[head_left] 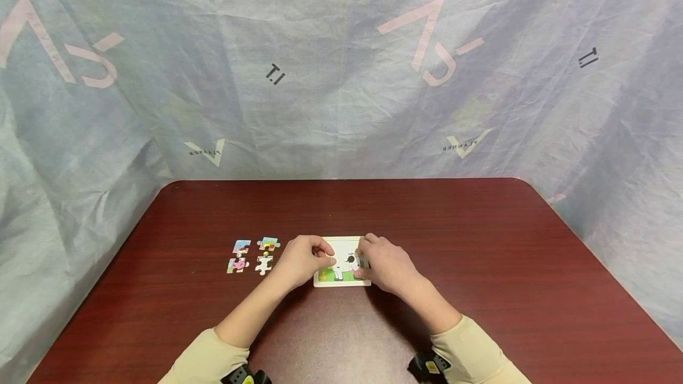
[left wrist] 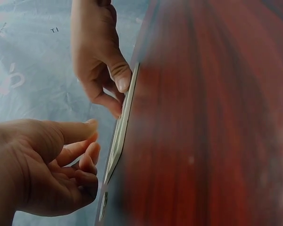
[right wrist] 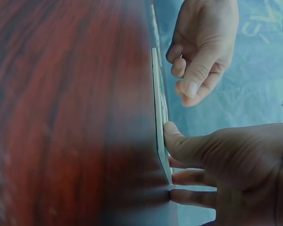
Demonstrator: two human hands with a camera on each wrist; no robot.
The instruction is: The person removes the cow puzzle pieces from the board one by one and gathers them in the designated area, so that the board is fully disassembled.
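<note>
A jigsaw puzzle board with a pale frame lies flat on the table. Its picture shows a white animal with a dark patch on green grass; both hands partly cover it. My left hand is over the board's left side, thumb and index tips together. No piece shows between them, and the left wrist view has this hand apart from the board. My right hand spans the board's right end. In the right wrist view its thumb touches the board's face and the fingers reach the edge and the table.
Left of the board lie several loose puzzle pieces, among them a pink one, a white one and a colourful one. The dark red table ends at a hanging grey cloth behind and at both sides.
</note>
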